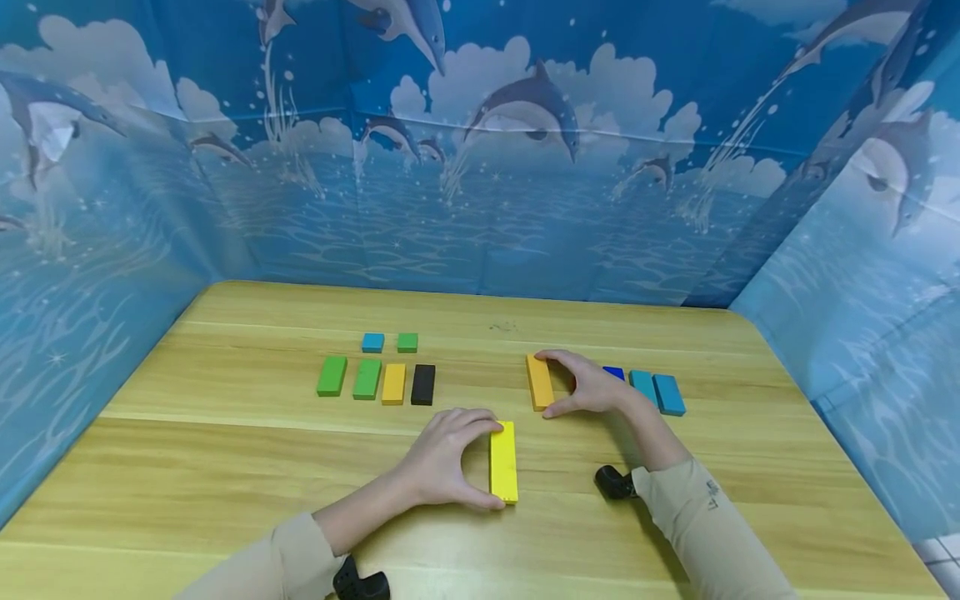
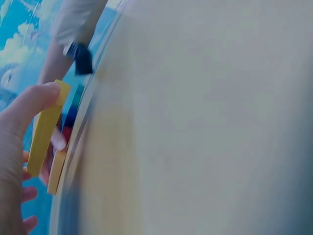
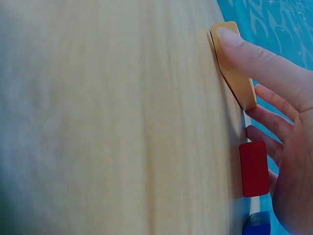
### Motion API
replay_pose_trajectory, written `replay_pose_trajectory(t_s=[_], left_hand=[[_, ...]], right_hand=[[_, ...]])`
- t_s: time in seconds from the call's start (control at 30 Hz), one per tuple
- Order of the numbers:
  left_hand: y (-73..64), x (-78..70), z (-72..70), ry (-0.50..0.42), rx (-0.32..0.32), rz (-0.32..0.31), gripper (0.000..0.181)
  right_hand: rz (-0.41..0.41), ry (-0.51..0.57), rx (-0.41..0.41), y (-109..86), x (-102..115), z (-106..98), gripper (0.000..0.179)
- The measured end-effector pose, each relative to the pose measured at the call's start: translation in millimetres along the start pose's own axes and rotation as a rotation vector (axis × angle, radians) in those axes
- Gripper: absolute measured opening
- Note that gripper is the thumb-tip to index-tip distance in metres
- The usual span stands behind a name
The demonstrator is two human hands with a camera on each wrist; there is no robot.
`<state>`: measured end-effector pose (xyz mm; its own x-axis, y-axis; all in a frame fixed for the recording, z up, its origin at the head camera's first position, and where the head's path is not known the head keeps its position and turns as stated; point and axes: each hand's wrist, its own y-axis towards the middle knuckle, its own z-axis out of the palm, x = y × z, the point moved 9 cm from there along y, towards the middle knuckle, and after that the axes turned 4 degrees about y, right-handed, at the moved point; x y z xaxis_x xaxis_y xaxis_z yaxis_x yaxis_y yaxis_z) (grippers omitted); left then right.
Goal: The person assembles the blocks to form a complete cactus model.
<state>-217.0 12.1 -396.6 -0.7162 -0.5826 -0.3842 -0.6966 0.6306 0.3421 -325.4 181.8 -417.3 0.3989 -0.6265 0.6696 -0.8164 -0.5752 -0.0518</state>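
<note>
My left hand (image 1: pixel 448 461) pinches a long yellow block (image 1: pixel 504 462) by its two ends, thumb at the near end and fingers at the far one. In the left wrist view the yellow block (image 2: pixel 45 134) is tilted, with the thumb across its upper end. Farther back and to the right, my right hand (image 1: pixel 590 385) holds an orange block (image 1: pixel 538 383) the same way. The orange block (image 3: pixel 237 73) appears at the table surface in the right wrist view. A red block (image 3: pixel 254 169) stands close by the right fingers; the hand hides it in the head view.
Right of the right hand are a dark blue block (image 1: pixel 613 372) and two light blue blocks (image 1: pixel 669 395). On the left lie two green blocks (image 1: pixel 332 376), a yellow-orange block (image 1: pixel 393 384) and a black block (image 1: pixel 423 385). Behind them sit a small blue block (image 1: pixel 372 342) and a small green block (image 1: pixel 407 342).
</note>
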Motion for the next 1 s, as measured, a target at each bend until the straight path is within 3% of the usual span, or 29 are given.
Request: replay_pose_trajectory(t_s=[0.47, 1.0], left_hand=[[-28.7, -25.2, 15.2, -0.069, 0.027, 0.022, 0.08], [-41.9, -37.9, 21.9, -0.025, -0.004, 0.072, 0.08]], right_hand=[[0.001, 0.006, 0.001, 1.2, -1, 0, 0.087], [0.016, 0.018, -0.002, 0.5, -4, 0, 0.089]])
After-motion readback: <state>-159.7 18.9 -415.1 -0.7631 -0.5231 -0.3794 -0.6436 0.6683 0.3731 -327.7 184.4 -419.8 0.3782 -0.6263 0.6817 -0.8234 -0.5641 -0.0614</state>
